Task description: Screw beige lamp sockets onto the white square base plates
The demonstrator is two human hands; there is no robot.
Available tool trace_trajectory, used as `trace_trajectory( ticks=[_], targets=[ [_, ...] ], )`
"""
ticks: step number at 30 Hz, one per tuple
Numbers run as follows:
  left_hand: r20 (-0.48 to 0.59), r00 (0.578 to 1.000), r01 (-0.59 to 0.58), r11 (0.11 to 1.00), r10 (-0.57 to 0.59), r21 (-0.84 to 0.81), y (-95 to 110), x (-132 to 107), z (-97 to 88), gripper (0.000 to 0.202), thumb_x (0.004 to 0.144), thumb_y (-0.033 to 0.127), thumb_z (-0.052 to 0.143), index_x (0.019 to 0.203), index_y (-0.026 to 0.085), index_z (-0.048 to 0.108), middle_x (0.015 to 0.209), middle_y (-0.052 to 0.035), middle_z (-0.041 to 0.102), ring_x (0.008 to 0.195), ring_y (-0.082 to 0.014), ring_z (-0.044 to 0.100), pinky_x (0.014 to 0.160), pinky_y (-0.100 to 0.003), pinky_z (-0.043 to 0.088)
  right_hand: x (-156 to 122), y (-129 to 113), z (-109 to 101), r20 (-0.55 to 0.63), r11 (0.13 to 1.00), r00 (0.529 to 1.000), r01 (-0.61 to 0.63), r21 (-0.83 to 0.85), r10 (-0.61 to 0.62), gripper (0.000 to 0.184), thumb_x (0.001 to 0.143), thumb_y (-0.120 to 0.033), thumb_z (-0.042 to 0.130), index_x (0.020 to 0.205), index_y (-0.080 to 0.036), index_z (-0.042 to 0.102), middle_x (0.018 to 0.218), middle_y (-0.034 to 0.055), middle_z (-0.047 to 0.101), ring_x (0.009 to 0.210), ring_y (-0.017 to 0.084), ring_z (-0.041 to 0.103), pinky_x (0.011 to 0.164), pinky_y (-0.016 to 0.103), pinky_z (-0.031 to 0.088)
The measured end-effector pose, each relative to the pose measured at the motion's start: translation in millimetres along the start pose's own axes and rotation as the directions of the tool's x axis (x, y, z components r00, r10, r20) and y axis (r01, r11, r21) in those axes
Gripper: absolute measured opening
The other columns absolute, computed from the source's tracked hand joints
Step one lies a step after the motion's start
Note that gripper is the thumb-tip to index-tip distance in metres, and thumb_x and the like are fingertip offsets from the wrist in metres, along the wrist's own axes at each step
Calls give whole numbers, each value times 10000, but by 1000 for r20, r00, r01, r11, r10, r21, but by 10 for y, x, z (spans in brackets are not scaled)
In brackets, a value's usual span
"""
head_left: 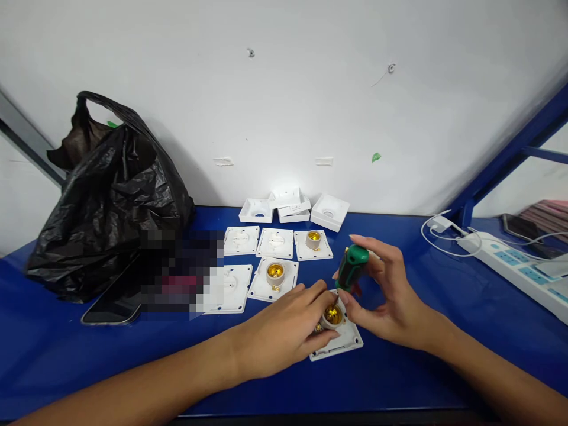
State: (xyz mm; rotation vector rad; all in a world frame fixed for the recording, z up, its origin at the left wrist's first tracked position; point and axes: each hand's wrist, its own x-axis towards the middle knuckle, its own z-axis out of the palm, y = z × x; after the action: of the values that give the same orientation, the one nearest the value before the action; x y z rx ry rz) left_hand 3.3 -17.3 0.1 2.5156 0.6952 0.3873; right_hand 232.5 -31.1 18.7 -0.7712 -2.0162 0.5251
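Observation:
My right hand (394, 296) grips a screwdriver (355, 263) by its green and black handle, thumb and fingers around it. The tool tilts down toward a round lamp socket (336, 317) with a brass-coloured inside. Where the screwdriver's tip meets the socket is hidden by my fingers. My left hand (284, 331) is closed on that socket from the left, its fingers on the rim and side. Beneath the socket lies a square white base plate (350, 342) on the blue table (390, 390).
Behind my hands lie more white plates (242, 239); two carry sockets (276, 273). White square covers (331, 211) are piled against the wall. A black plastic bag (119, 177) and a phone (118, 302) are at left, a power strip (523, 266) at right. One patch is pixelated.

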Motion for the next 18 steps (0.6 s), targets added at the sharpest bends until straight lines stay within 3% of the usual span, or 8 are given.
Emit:
trace_trajectory(
  ticks=[7,13,18],
  targets=[
    [-31,999,12,999,-11,35,-29,-3,40,362,1049,341,737,1333,206,558,1264,-90,638,1093,-288,670,960,-416,574,-49,72,23,-123,989,982,134,-56,-140,773,945,-102,722,1593,-342,377,1275,76,631,881,184,709,648,315,640],
    [-49,999,17,1000,-17,-4,-53,-10,67,386,1018,355,780,1313,196,588,1325,-116,642,1172,-314,680,1001,-443,591,-66,75,55,-131,989,981,131,-74,-140,729,958,-140,723,1579,-329,391,1123,45,673,819,188,730,652,339,666],
    [-48,999,21,1000,-21,2,-50,5,61,403,1012,330,790,1336,207,585,1330,-110,643,1168,-315,686,993,-444,599,-51,79,53,-151,983,972,174,-56,-180,767,939,-87,716,1592,-320,388,984,8,661,781,187,725,612,323,654]
  ],
)
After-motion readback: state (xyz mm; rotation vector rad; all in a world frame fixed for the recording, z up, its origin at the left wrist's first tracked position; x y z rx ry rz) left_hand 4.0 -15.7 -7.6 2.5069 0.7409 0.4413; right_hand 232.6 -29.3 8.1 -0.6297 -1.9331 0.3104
